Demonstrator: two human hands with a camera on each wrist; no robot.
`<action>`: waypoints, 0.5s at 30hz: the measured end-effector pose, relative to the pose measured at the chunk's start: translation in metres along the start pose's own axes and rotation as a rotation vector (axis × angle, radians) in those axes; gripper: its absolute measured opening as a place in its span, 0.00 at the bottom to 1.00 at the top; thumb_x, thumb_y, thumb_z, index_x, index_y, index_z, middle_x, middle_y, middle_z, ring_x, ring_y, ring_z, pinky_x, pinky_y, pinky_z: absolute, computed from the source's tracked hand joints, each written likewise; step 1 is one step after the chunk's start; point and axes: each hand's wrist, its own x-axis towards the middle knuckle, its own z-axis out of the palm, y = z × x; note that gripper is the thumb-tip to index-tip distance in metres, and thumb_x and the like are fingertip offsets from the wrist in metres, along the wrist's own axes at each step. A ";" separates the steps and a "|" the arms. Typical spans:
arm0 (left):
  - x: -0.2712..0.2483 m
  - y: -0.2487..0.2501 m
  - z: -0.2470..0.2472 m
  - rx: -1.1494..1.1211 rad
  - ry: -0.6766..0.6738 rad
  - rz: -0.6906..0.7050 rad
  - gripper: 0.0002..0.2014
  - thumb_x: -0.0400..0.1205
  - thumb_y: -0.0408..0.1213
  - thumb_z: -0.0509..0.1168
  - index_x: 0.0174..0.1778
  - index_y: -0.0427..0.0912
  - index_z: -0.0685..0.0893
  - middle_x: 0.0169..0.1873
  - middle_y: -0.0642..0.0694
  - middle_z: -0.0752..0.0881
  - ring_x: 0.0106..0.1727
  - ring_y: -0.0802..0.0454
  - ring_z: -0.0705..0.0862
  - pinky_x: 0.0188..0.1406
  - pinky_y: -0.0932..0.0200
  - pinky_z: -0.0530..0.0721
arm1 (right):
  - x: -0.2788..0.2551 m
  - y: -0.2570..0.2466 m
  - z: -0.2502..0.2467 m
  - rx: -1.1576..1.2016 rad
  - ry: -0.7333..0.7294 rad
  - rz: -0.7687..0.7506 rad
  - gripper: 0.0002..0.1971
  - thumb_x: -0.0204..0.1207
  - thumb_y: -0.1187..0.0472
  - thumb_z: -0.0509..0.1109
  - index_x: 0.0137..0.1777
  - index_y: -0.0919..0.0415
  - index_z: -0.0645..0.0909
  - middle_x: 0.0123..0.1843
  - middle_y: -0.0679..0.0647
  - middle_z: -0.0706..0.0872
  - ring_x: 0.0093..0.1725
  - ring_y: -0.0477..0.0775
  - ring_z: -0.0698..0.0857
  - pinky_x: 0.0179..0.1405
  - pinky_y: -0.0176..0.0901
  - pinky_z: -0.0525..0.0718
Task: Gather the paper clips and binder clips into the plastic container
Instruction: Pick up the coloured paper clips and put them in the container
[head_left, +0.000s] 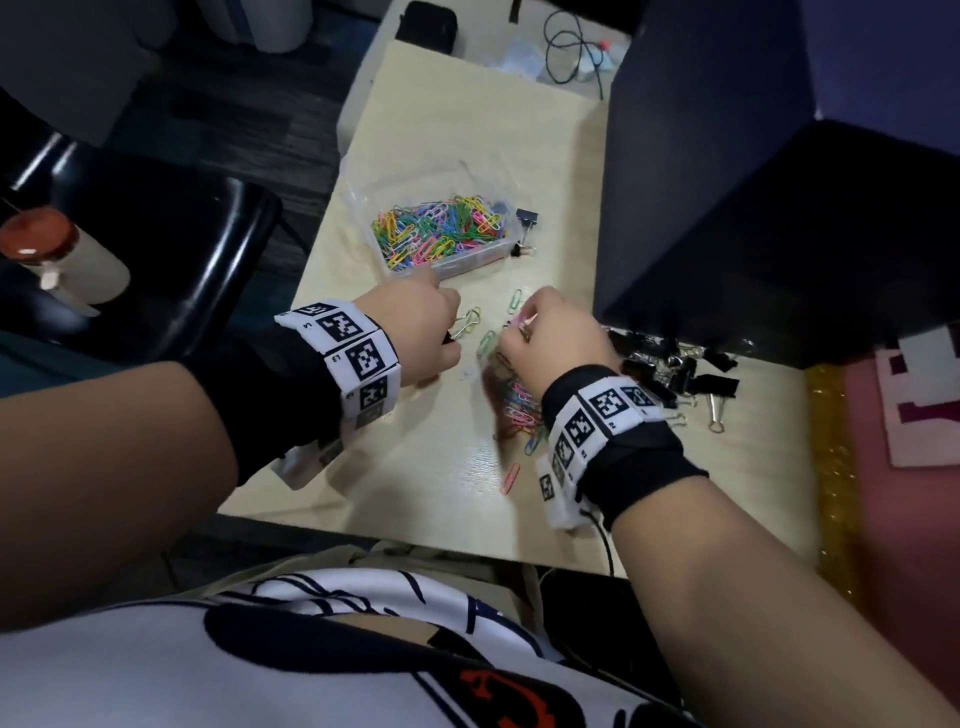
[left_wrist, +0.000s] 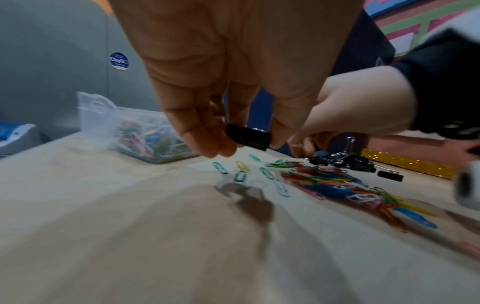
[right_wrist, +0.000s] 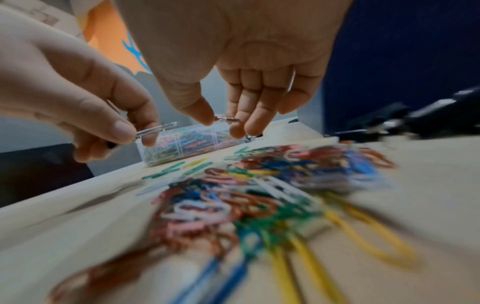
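Note:
My left hand (left_wrist: 246, 142) pinches a black binder clip (left_wrist: 248, 136) just above the table; its wire handles (head_left: 467, 319) stick out past the fingers. Close beside it, my right hand (right_wrist: 223, 123) pinches a small metal clip (right_wrist: 226, 118) between thumb and fingertips; what kind of clip it is I cannot tell. The clear plastic container (head_left: 467, 262), full of coloured paper clips, stands just beyond both hands. A pile of coloured paper clips (head_left: 514, 405) lies under my right wrist. Several black binder clips (head_left: 670, 364) are heaped to its right.
One black binder clip (head_left: 525, 221) lies against the container's right end. A dark blue partition (head_left: 727, 182) walls the table's right side. A black chair (head_left: 182, 249) stands left of the table, cables (head_left: 571, 47) lie at the far end, and a gold glitter strip (head_left: 831, 467) runs along the right edge.

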 end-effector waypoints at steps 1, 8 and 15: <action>0.002 0.005 0.001 0.006 -0.011 0.011 0.17 0.79 0.46 0.63 0.57 0.38 0.80 0.55 0.38 0.77 0.53 0.38 0.82 0.51 0.46 0.83 | -0.007 0.009 0.001 0.024 -0.009 0.039 0.11 0.75 0.52 0.64 0.54 0.54 0.76 0.51 0.54 0.83 0.50 0.60 0.82 0.45 0.46 0.78; 0.019 0.041 -0.002 0.017 -0.013 0.101 0.19 0.81 0.47 0.61 0.63 0.39 0.79 0.55 0.37 0.79 0.54 0.37 0.82 0.50 0.48 0.82 | -0.019 0.090 -0.015 0.111 0.254 0.458 0.13 0.78 0.53 0.62 0.60 0.54 0.78 0.60 0.56 0.81 0.61 0.60 0.80 0.53 0.49 0.77; 0.032 0.076 -0.007 -0.138 0.026 0.220 0.23 0.79 0.45 0.68 0.68 0.42 0.73 0.60 0.39 0.79 0.58 0.40 0.80 0.54 0.51 0.78 | -0.030 0.101 -0.026 0.363 0.148 0.250 0.14 0.82 0.48 0.60 0.57 0.52 0.82 0.55 0.52 0.85 0.55 0.54 0.83 0.52 0.41 0.77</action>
